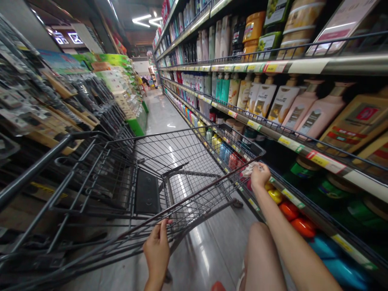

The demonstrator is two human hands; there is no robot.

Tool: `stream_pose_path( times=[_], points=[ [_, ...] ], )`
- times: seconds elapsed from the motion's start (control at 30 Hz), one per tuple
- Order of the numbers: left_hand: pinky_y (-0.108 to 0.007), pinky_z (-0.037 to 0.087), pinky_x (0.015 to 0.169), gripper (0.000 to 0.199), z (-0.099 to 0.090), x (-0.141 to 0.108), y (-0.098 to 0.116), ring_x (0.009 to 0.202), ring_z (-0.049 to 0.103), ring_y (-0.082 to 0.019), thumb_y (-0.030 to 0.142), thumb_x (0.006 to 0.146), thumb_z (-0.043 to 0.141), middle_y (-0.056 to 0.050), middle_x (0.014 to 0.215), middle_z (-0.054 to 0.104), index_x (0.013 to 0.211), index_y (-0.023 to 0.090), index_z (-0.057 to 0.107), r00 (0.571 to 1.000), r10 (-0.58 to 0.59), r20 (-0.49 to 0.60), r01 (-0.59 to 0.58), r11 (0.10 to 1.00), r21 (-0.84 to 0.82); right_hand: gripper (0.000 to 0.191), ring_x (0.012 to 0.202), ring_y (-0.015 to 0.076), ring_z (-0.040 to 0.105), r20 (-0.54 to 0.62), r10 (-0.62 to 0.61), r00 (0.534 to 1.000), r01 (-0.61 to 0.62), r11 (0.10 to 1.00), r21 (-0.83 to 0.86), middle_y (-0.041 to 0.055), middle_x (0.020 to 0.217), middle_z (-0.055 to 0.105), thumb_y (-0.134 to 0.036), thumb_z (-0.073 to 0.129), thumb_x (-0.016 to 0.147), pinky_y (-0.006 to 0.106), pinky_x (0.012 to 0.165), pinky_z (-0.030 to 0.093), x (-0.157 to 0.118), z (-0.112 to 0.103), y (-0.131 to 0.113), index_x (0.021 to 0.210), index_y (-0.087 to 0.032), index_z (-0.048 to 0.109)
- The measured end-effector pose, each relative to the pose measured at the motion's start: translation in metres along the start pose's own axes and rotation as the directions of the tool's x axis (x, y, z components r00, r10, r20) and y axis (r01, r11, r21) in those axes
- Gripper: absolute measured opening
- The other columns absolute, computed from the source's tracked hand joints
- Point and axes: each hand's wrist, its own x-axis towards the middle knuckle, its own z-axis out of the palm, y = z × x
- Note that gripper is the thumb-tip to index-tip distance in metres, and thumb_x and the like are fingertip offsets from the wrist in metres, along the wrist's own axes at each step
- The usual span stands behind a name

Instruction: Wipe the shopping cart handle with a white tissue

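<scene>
A dark wire shopping cart [182, 135] stands tilted across the view, and nothing lies in its basket. My left hand [157, 248] is closed at the cart's near side, thumb and fingers pinched at the top rail. Stretched forward, my right hand [260, 176] grips a crumpled whitish cloth [250, 169] by the cart's far right corner. The cloth is close against the rail there; whether it presses on the wire I cannot tell. My fingers partly cover it.
Shelves of pump bottles [266, 99] and jars [253, 32] run along the right, with price tags [325, 160] on their edges. Packaged goods hang on a rack [75, 93] at left. Green display boxes [136, 126] flank the shiny aisle floor [160, 107]. My bent leg [263, 258] is below.
</scene>
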Motion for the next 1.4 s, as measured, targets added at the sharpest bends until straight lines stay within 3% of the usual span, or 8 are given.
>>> stream_pose_path(
  times=[0.1, 0.27, 0.5, 0.83, 1.03, 1.1, 1.23, 1.4],
  points=[
    [-0.023, 0.044, 0.054, 0.050, 0.000, 0.000, 0.001, 0.060, 0.062, -0.017, 0.061, 0.078, 0.043, -0.005, 0.079, 0.074, 0.081, 0.021, 0.072, 1.000, 0.002, -0.001, -0.002, 1.000, 0.000, 0.011, 0.053, 0.0129, 0.052, -0.016, 0.083, 0.996, -0.082, 0.995, 0.049, -0.0036, 0.058, 0.052, -0.026, 0.055, 0.059, 0.027, 0.052, 0.046, 0.016, 0.003, -0.001, 0.066, -0.019, 0.051],
    [-0.024, 0.044, 0.054, 0.051, 0.003, 0.000, 0.003, 0.060, 0.062, -0.017, 0.063, 0.076, 0.043, -0.005, 0.080, 0.074, 0.080, 0.021, 0.072, 1.000, -0.019, -0.008, 0.018, 1.000, -0.021, 0.012, 0.044, 0.0111, 0.048, 0.117, 0.127, 0.985, -0.138, 0.986, 0.090, -0.0062, 0.052, 0.047, -0.030, 0.053, 0.062, 0.027, 0.045, 0.046, 0.018, 0.001, -0.004, 0.061, -0.020, 0.045],
    [-0.024, 0.043, 0.056, 0.047, 0.006, -0.002, 0.005, 0.062, 0.062, -0.017, 0.059, 0.077, 0.043, -0.006, 0.079, 0.074, 0.079, 0.020, 0.070, 0.999, -0.029, -0.035, 0.028, 0.999, -0.023, 0.022, 0.063, 0.0147, 0.052, 0.212, 0.038, 0.976, -0.034, 0.999, -0.026, -0.0018, 0.067, 0.056, -0.028, 0.067, 0.050, 0.030, 0.067, 0.046, -0.010, -0.015, -0.004, 0.067, -0.018, 0.057],
    [-0.024, 0.044, 0.058, 0.045, 0.008, -0.003, 0.007, 0.065, 0.062, -0.017, 0.056, 0.079, 0.042, -0.006, 0.082, 0.074, 0.079, 0.020, 0.069, 0.999, -0.034, -0.041, 0.032, 0.998, -0.047, 0.027, 0.064, 0.0193, 0.053, 0.187, -0.043, 0.981, 0.074, 0.984, -0.163, 0.0057, 0.068, 0.062, -0.035, 0.059, 0.060, 0.031, 0.063, 0.042, -0.040, -0.017, -0.015, 0.075, -0.013, 0.064],
    [-0.024, 0.045, 0.060, 0.043, 0.008, -0.002, 0.006, 0.069, 0.064, -0.018, 0.055, 0.079, 0.043, -0.006, 0.084, 0.074, 0.079, 0.020, 0.068, 0.999, -0.018, -0.034, 0.016, 0.999, -0.052, 0.024, 0.074, 0.0201, 0.058, 0.446, -0.187, 0.875, 0.229, 0.973, -0.041, 0.0062, 0.080, 0.064, -0.034, 0.057, 0.067, 0.032, 0.071, 0.046, -0.088, -0.037, -0.021, 0.079, -0.015, 0.065],
    [-0.023, 0.045, 0.058, 0.043, 0.007, -0.001, 0.004, 0.069, 0.064, -0.018, 0.055, 0.079, 0.043, -0.006, 0.084, 0.074, 0.079, 0.021, 0.069, 1.000, -0.012, -0.017, 0.011, 0.999, -0.044, 0.024, 0.078, 0.0209, 0.059, 0.398, -0.177, 0.900, 0.212, 0.976, -0.047, 0.0068, 0.083, 0.065, -0.034, 0.058, 0.067, 0.033, 0.074, 0.047, -0.083, -0.044, -0.020, 0.081, -0.016, 0.066],
    [-0.023, 0.046, 0.058, 0.042, 0.006, -0.001, 0.001, 0.070, 0.065, -0.018, 0.055, 0.078, 0.044, -0.005, 0.084, 0.074, 0.079, 0.021, 0.069, 1.000, -0.003, -0.019, 0.002, 0.999, -0.046, 0.032, 0.084, 0.0241, 0.058, 0.076, -0.088, 0.993, 0.099, 0.983, -0.154, 0.0121, 0.090, 0.063, -0.033, 0.058, 0.065, 0.038, 0.082, 0.046, -0.040, -0.041, -0.022, 0.085, -0.011, 0.068],
    [-0.024, 0.047, 0.062, 0.040, 0.008, -0.003, 0.004, 0.073, 0.066, -0.019, 0.054, 0.079, 0.044, -0.005, 0.084, 0.074, 0.079, 0.021, 0.068, 0.999, -0.007, -0.038, 0.005, 0.998, -0.056, 0.050, 0.103, 0.0260, 0.057, 0.089, -0.125, 0.988, 0.135, 0.984, -0.115, 0.0173, 0.113, 0.060, -0.023, 0.049, 0.069, 0.039, 0.094, 0.043, -0.015, -0.012, -0.035, 0.114, -0.007, 0.064]
  ],
)
